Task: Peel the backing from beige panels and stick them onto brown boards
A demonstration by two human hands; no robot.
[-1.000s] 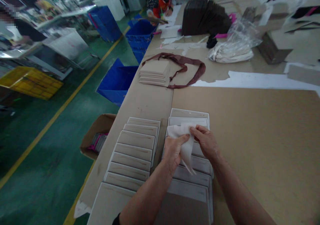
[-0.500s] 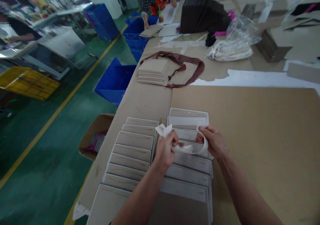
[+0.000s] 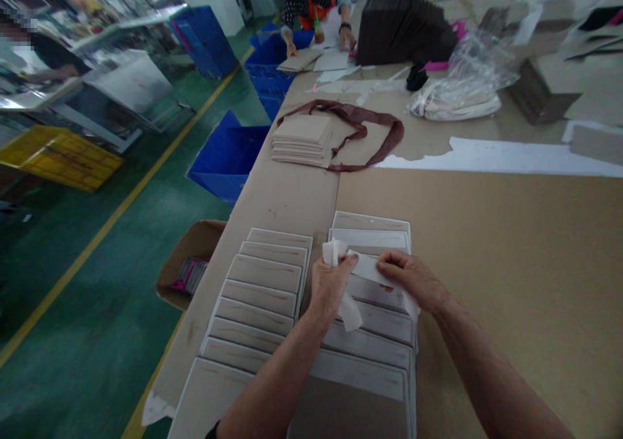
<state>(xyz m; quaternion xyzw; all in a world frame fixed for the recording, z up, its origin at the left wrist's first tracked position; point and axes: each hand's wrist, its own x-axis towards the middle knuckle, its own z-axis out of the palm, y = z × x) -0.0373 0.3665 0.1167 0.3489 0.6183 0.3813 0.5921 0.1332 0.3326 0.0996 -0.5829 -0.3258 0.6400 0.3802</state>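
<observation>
My left hand is closed on white paper strips, whose ends stick out above and below the fist. Between my two hands a white strip is stretched, pinched at its right end by my right hand. Another pale piece hangs below the right fingers, partly hidden. Both hands hover over the right row of overlapping grey-beige boards with light edges. Left of it lies a second row of such boards, each with a brownish streak near its top edge.
Beyond the rows sit a stack of beige boards and a brown strap. Farther back are a plastic bag and dark stacked sheets. Blue bins and a cardboard box flank the table's left edge. A co-worker stands at the far end.
The strip that curled loosely between my hands is now pulled flatter. My left hand has shifted slightly right. The co-worker's hand has come down onto the table.
</observation>
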